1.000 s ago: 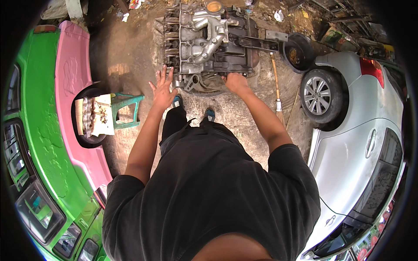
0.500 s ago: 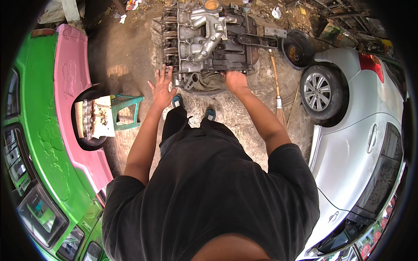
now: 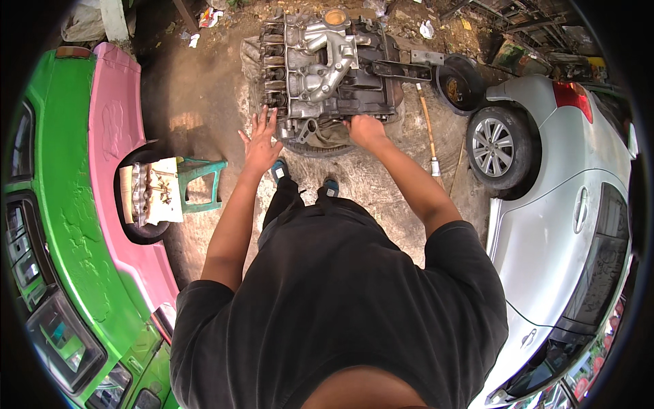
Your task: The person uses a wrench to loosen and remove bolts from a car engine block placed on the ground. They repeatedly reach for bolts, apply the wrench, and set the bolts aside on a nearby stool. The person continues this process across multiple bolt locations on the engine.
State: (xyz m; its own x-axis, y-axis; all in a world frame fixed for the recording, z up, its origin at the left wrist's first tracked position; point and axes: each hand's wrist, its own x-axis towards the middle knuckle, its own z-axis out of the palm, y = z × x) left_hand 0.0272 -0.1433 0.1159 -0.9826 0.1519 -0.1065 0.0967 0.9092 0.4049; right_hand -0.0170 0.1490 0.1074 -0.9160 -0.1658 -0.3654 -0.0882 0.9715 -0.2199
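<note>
A car engine (image 3: 354, 75) lies on the ground ahead of me, resting on a tyre (image 3: 320, 147) with cloth around it. Its silver intake manifold (image 3: 334, 65) faces up. My left hand (image 3: 260, 146) is open at the engine's near left corner, fingers spread and fingertips at its edge. Curled against the near right edge is my right hand (image 3: 368, 131); its fingers are closed, and whatever they grip is hidden. A metal bracket (image 3: 409, 70) sticks out from the engine's right side.
A black basin (image 3: 460, 82) and a broom (image 3: 428, 123) lie right of the engine. A silver car (image 3: 545, 177) stands at right. At left are a green and pink vehicle (image 3: 112, 123) and a green stool (image 3: 204, 184) beside metal parts on cardboard (image 3: 160, 191).
The whole view has shifted slightly. Both hands keep about the same places at the engine's near edge, the left still spread and the right still closed.
</note>
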